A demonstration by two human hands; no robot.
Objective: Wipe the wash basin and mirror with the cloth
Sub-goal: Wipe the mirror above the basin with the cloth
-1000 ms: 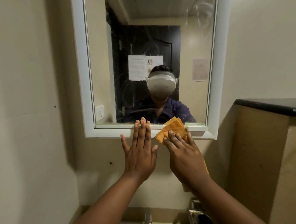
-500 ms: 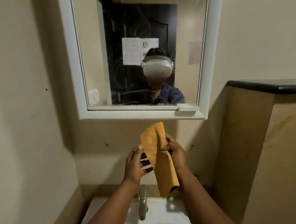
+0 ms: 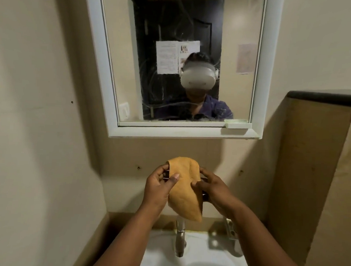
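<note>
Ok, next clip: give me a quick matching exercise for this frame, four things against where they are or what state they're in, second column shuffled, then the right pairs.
Things:
1. cloth
2. mirror
3. tap
4. wash basin

Places or states:
A. white, at the bottom of the view, below the hands
B. orange, held up between the left hand and the right hand
C. on the wall in a white frame, glass streaked
D. metal, standing at the back of the basin, right under the cloth

Pairs: 1-B, 2-C, 3-D, 4-A
</note>
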